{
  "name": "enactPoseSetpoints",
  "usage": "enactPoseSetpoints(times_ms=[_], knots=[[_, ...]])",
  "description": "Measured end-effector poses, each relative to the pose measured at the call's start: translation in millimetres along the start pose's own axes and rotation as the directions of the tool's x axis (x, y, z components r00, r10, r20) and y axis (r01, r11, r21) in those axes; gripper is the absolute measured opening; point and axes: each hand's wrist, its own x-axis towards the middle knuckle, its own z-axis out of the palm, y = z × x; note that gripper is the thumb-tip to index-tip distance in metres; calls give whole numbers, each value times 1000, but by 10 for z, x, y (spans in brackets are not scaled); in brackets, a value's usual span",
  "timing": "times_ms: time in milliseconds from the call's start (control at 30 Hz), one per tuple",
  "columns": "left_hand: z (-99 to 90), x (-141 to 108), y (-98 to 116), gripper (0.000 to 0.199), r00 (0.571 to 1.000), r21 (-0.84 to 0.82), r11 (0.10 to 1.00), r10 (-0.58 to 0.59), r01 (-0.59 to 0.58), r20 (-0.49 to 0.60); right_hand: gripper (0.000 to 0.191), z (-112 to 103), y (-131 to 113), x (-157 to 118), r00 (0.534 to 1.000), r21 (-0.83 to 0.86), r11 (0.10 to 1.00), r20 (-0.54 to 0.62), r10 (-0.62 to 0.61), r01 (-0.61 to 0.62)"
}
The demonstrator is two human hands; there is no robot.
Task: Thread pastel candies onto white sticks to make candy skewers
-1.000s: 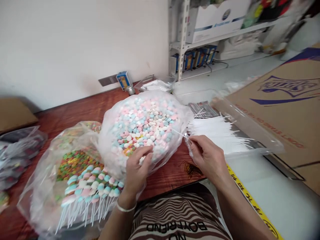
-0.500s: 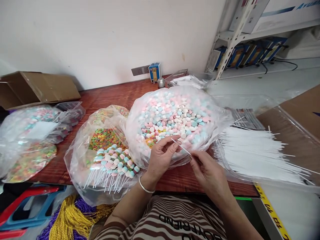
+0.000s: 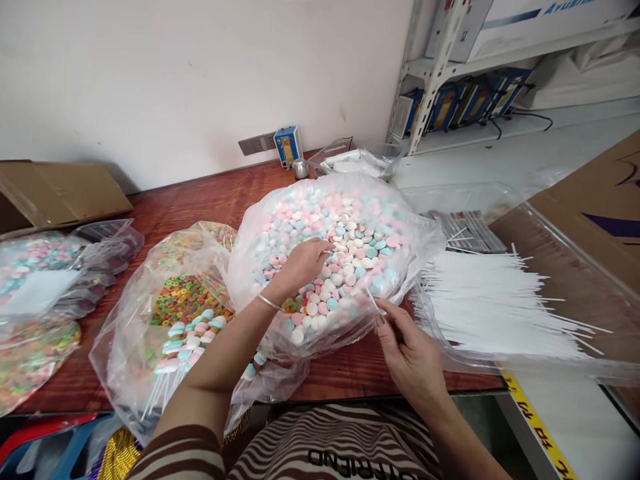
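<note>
Displaced since the earlier frame: left hand (image 3: 301, 267), from white stick (image 3: 371, 299) to candies (image 3: 345, 268). Counter (image 3: 200, 200) bears, at centre, a translucent bag (image 3: 425, 241), mouth open, presumably for access; candies matt, rounded, pastel. Left fingers curl, grasp indeterminable; right hand (image 3: 414, 355), lower right of centre, pinches the slender, tilted stick, probably keeping its tip free.
</note>
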Motion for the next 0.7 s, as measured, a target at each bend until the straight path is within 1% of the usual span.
enactPoseSetpoints(times_ms=[100, 167, 233, 333, 400, 467, 500, 533, 567, 633, 700], knots=[[152, 307, -41, 23, 994, 46, 999, 15, -20, 109, 30, -23, 49, 14, 1000, -11, 1000, -17, 18, -18], [256, 393, -46, 17, 989, 58, 998, 7, -16, 148, 29, -32, 88, 21, 999, -16, 1000, -29, 22, -22], [332, 391, -47, 14, 989, 82, 997, -12, 0, 146, 29, -35, 129, 27, 999, -16, 1000, -27, 21, -22], [369, 291, -59, 10, 993, 118, 993, -10, -4, 121, 29, -32, 176, 34, 1000, -10, 1000, -10, 4, -4], [347, 220, -71, 11, 996, 102, 994, -41, 34, 74, 28, -30, 193, 33, 1000, 5, 1000, -8, -10, 10], [311, 187, -73, 12, 993, 13, 993, -114, 114, -15, 27, -31, 196, 30, 1000, 27, 1000, -11, -13, 13], [297, 190, -65, 11, 988, -57, 989, -141, 137, -66, 27, -32, 193, 28, 1000, 38, 999, -16, -14, 14], [290, 204, -50, 9, 984, -131, 983, -144, 130, -107, 27, -33, 188, 27, 1000, 47, 999, -20, -15, 16], [293, 228, -28, 7, 984, -200, 976, -117, 88, -138, 27, -35, 181, 29, 1000, 54, 998, -24, -17, 19], [327, 289, 34, 4, 984, -277, 959, 5, -55, -176, 27, -39, 167, 36, 999, 58, 998, -31, -22, 23], [384, 345, 99, 4, 972, -255, 944, 173, -209, -157, 26, -42, 158, 44, 999, 59, 998, -33, -23, 25]])
